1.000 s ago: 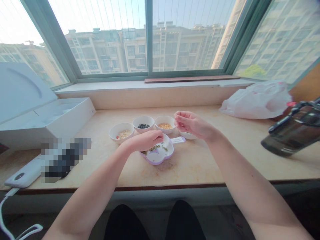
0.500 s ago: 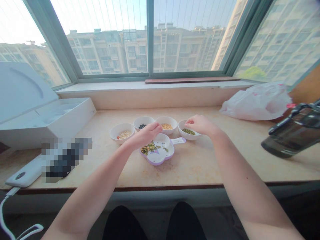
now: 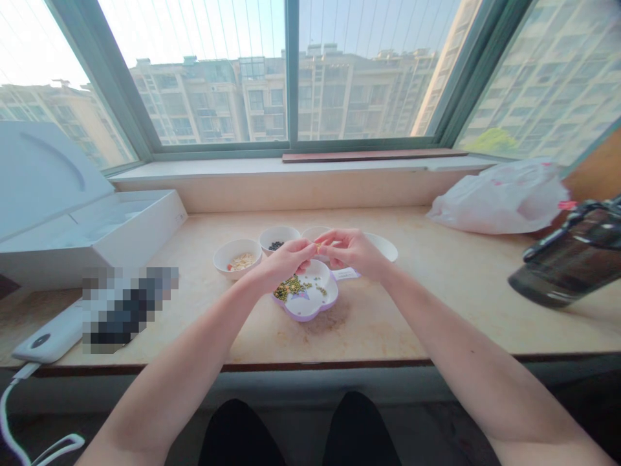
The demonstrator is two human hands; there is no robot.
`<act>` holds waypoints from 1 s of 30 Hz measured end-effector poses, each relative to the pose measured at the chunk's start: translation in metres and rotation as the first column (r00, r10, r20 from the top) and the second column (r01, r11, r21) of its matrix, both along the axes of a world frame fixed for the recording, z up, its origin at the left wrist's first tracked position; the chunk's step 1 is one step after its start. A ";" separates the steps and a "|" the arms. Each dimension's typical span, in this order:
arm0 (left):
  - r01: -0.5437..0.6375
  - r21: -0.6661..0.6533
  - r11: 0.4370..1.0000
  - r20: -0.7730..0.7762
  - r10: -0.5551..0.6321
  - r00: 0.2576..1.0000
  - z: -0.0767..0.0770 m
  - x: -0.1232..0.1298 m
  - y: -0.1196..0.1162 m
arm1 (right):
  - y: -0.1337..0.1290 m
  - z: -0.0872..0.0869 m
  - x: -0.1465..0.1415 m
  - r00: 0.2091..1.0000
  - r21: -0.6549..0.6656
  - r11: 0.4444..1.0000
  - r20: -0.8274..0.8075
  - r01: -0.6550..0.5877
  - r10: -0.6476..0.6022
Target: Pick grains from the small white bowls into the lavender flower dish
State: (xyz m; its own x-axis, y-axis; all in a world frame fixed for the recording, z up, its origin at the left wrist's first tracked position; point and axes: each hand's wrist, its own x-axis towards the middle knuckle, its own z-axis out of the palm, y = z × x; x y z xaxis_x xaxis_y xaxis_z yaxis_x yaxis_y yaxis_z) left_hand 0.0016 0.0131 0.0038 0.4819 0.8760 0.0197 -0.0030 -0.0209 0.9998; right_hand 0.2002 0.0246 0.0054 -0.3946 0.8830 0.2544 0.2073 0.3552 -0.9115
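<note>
Two white bowls (image 3: 382, 246) sit partly hidden behind the right hand (image 3: 352, 252)

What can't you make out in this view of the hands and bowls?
From the head view:
- Back bowl: contents hidden by the left hand and right hand.
- Right bowl: mostly hidden by the right hand, contents unseen.
- Speck at the right hand's fingertips: too small to identify.
- Object left of the dish: pixelated.
- Bottle: cut off by the right edge.
</note>
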 end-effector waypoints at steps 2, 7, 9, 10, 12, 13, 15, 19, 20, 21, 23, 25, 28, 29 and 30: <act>-0.015 0.005 1.000 -0.016 0.015 1.000 -0.003 0.001 0.001 | -0.002 -0.001 -0.003 1.000 -0.037 0.999 -0.023 -0.013 0.012; -0.066 -0.023 0.998 -0.016 0.066 0.998 -0.002 0.003 -0.001 | 0.001 -0.006 -0.002 1.000 -0.054 0.998 0.007 0.020 -0.020; -0.068 -0.063 0.996 0.009 0.068 0.998 -0.001 0.003 -0.001 | 0.003 -0.009 -0.003 0.998 -0.004 0.999 0.036 0.052 -0.052; -0.064 -0.089 0.994 0.030 0.067 0.997 -0.001 0.003 -0.001 | 0.004 -0.012 -0.003 0.997 0.044 0.997 0.047 0.060 -0.062; -0.055 -0.142 0.988 0.087 0.068 0.994 0.000 0.003 -0.001 | 0.008 -0.015 -0.003 0.995 0.178 0.982 0.073 0.057 -0.071; -0.051 -0.169 0.984 0.116 0.071 0.991 0.001 0.002 -0.001 | 0.009 -0.017 -0.003 0.993 0.253 0.966 0.087 0.055 -0.079; -0.035 -0.226 0.973 0.166 0.074 0.983 0.003 0.001 0.000 | 0.011 -0.018 -0.002 0.986 0.380 0.923 0.120 0.060 -0.114; 0.050 -0.335 0.941 0.273 0.046 0.961 0.010 -0.002 0.001 | 0.009 -0.015 0.001 0.959 0.512 0.854 0.182 0.097 -0.218; 0.072 -0.352 0.933 0.303 0.041 0.952 0.011 -0.002 0.001 | 0.008 -0.014 0.002 0.950 0.528 0.843 0.196 0.107 -0.243; 0.090 -0.363 0.927 0.328 0.037 0.944 0.012 -0.002 0.001 | 0.008 -0.013 0.002 0.942 0.540 0.834 0.207 0.116 -0.264; 0.122 -0.372 0.920 0.363 0.023 0.932 0.013 -0.003 0.001 | 0.007 -0.011 0.002 0.930 0.552 0.824 0.223 0.126 -0.292; 0.144 -0.370 0.918 0.376 0.007 0.927 0.012 -0.003 0.001 | 0.006 -0.010 0.002 0.928 0.555 0.822 0.225 0.129 -0.298; 0.153 -0.352 0.923 0.381 -0.008 0.925 0.011 -0.003 0.002 | 0.006 -0.009 0.001 0.938 0.539 0.831 0.197 0.140 -0.286; 0.152 -0.340 0.928 0.376 -0.014 0.926 0.011 -0.004 0.002 | 0.006 -0.008 0.000 0.945 0.526 0.837 0.173 0.150 -0.277; 0.149 -0.321 0.935 0.365 -0.022 0.931 0.011 -0.004 0.001 | 0.006 -0.008 0.000 0.954 0.501 0.850 0.139 0.163 -0.266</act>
State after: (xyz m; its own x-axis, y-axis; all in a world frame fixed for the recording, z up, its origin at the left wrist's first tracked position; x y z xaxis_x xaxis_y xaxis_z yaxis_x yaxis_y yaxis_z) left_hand -0.0021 0.0146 0.0144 0.5721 0.8154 -0.0882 -0.3403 0.3338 0.8791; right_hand 0.2002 0.0302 -0.0021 -0.2960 0.7397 0.6043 0.4849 0.6614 -0.5721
